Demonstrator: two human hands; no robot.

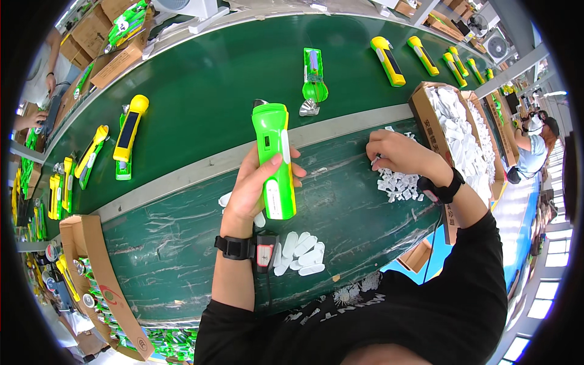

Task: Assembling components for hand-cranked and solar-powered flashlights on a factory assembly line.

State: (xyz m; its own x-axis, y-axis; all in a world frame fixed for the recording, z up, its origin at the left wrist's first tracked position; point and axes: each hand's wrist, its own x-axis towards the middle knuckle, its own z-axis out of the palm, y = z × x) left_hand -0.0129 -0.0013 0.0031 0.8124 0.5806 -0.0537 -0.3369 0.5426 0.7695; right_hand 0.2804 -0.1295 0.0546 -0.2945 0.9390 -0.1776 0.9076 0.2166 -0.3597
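My left hand (248, 185) is wrapped round a green and yellow flashlight (275, 159), held upright above the bench with its wide green head at the top. A small dark slot shows on the flashlight's front, and a white strip lies lower down. Over on the right, my right hand (395, 152) has its fingers bent and pressed together at a heap of small white plastic pieces (401, 184). Whatever is between those fingertips is hidden. Several white oval plates (299, 252) lie loose on the bench near my left wrist.
A cardboard box (433, 121) of white parts stands at the right. Beyond a metal rail, a green conveyor belt (225, 73) carries several flashlights, including an opened green one (313, 70). Another carton (100, 274) stands at the left. Other people sit at both sides.
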